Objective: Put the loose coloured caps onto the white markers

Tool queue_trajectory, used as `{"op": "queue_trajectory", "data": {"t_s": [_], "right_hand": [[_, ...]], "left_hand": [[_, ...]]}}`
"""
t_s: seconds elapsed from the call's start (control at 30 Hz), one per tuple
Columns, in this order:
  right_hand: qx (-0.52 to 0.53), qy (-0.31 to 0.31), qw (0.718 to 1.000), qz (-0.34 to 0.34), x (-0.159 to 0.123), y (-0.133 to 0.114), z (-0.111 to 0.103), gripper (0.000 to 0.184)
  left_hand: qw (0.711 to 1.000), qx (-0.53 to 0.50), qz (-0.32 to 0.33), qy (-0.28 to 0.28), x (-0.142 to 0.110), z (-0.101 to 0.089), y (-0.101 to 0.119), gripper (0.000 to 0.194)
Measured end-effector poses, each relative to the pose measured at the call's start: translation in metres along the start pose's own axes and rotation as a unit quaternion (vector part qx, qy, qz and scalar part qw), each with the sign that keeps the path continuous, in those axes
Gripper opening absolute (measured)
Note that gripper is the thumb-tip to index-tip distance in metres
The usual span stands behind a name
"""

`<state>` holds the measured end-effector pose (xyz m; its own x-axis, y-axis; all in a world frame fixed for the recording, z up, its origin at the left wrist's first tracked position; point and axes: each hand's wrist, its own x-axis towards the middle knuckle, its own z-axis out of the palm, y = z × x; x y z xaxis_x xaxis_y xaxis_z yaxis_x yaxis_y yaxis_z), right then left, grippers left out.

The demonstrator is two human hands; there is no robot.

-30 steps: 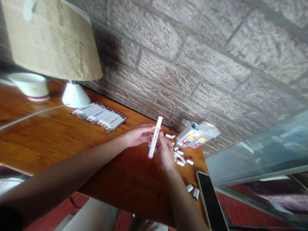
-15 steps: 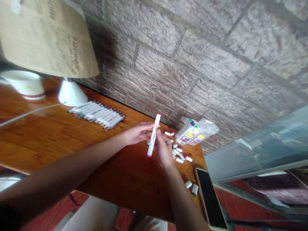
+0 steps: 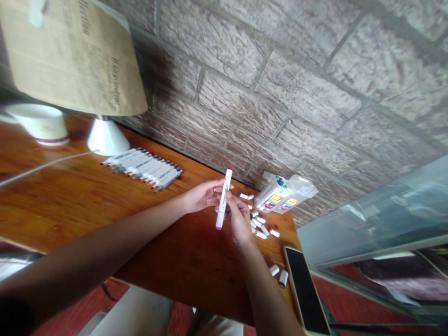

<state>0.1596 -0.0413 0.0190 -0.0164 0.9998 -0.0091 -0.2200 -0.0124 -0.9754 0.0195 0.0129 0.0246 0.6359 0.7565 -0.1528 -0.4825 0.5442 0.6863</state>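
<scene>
A white marker (image 3: 224,200) with pinkish-red ends is held up at a slant over the table, between my two hands. My right hand (image 3: 240,217) is closed on it, the thumb pressed along its side. My left hand (image 3: 205,195) is closed at its upper half from the other side, with the fingertips partly hidden behind it. A small bluish tip shows beside the marker's lower part; what it belongs to is hidden. Just right of my right hand lie several loose marker caps (image 3: 261,234), white with coloured ends.
A row of capless markers (image 3: 150,170) lies at the left, by a lamp (image 3: 107,137) and a white cup (image 3: 42,123). Clear plastic cases (image 3: 276,198) stand against the brick wall. A phone (image 3: 306,291) and two caps (image 3: 283,279) lie near the table's right edge.
The view has shifted slightly, and the marker sits a little lower in it. Both hands keep nearly the same hold; the things on the table have not moved.
</scene>
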Motion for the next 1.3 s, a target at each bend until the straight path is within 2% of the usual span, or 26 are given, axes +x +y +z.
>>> {"op": "queue_trajectory", "data": {"t_s": [0.23, 0.37, 0.63, 0.73, 0.87, 1.07, 1.3], "right_hand": [[-0.062, -0.015, 0.998, -0.009, -0.001, -0.002, -0.001, 0.040], [-0.118, -0.050, 0.991, -0.037, -0.002, -0.005, -0.001, 0.041], [-0.199, -0.102, 0.974, -0.034, -0.009, -0.002, 0.008, 0.041], [-0.184, -0.109, 0.977, -0.006, -0.009, -0.001, 0.008, 0.044], [-0.151, -0.087, 0.984, 0.023, -0.005, 0.000, 0.005, 0.045], [-0.093, -0.057, 0.994, 0.023, -0.001, 0.002, -0.001, 0.043], [-0.037, -0.046, 0.997, 0.052, -0.003, 0.000, 0.002, 0.041]], "left_hand": [[0.999, 0.009, 0.017, -0.026, 0.003, -0.005, -0.003, 0.036], [0.997, 0.030, 0.035, -0.058, 0.005, -0.008, -0.005, 0.039], [0.995, 0.091, 0.034, 0.005, 0.005, -0.006, -0.011, 0.034], [0.995, 0.099, 0.015, -0.005, 0.006, -0.006, -0.013, 0.035], [0.996, 0.080, 0.007, -0.024, 0.005, -0.005, -0.011, 0.035], [0.997, 0.057, 0.028, -0.054, 0.003, -0.004, -0.009, 0.037], [0.991, 0.089, 0.057, -0.079, 0.005, -0.009, -0.010, 0.040]]}}
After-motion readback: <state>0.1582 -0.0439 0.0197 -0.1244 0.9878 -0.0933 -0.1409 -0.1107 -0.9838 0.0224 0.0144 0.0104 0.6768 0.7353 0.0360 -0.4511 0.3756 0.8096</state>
